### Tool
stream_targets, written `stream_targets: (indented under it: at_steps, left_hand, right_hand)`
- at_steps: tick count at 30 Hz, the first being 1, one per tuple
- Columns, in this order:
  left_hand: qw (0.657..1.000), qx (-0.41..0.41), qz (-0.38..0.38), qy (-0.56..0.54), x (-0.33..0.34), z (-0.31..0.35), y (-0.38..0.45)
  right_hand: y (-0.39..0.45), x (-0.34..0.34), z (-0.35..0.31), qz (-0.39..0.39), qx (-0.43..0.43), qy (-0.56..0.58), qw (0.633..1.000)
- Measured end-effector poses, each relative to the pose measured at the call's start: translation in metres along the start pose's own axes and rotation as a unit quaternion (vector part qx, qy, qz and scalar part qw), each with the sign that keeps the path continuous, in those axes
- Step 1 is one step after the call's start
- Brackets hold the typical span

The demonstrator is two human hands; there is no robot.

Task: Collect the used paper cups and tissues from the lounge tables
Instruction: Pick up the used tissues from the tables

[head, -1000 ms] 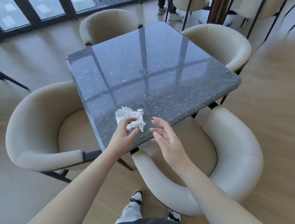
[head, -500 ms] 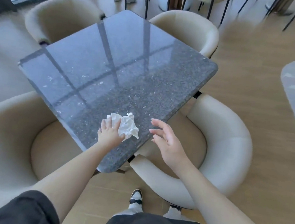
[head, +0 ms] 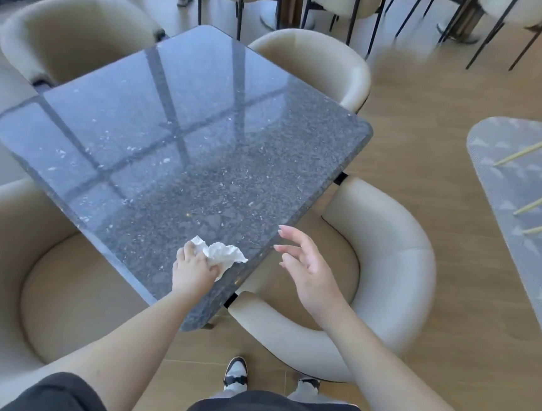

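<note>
1. Head view, location. The tissue [head: 222, 254] lies crumpled on the table [head: 178, 125], close to the table's near corner and just inside its right-hand edge. No paper cups are visible on this table.

2. Head view, my left hand [head: 193, 272]. It is over the table's near corner, fingers curled onto the left part of the tissue and pinching it against the stone. The right part of the tissue sticks out free past my fingertips.

3. Head view, my right hand [head: 303, 267]. It hovers just off the table's right-hand edge, above the seat of the chair [head: 389, 265] tucked in there. Fingers are spread and relaxed, holding nothing, apart from the tissue.

4. Handling, as I judge it. The tissue should be very light, soft and compressible, with no stiffness. It may tear if dragged across the table by one thin flap.

5. Grip point, as I judge it. Take hold of the bunched centre, not a loose edge. Gather the free flap into the palm so nothing trails.

6. Surface note. The table is polished and reflective; I expect the tissue to slide before it lifts, so close the pinch fully first.
</note>
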State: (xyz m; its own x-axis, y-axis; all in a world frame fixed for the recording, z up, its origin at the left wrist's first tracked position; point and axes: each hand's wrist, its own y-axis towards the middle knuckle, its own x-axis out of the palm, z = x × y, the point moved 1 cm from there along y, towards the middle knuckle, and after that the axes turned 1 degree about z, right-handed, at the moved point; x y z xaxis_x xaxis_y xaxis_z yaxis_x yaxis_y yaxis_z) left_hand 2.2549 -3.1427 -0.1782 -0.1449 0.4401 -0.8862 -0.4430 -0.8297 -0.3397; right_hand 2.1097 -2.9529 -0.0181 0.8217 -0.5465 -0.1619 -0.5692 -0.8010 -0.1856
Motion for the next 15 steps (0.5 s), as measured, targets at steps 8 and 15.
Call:
stream_targets:
  at_steps: [8,15]
  left_hand:
    - [0.957,0.068,-0.007,-0.282,-0.035,0.047,-0.016]
    - [0.899,0.172,-0.132,-0.380,-0.053,0.113,-0.049]
  right_hand:
    - [-0.011,-0.004,-0.006,0.051,-0.016,0.014,0.998]
    - [-0.041,-0.038,0.003,0.133,-0.010,0.045,0.990]
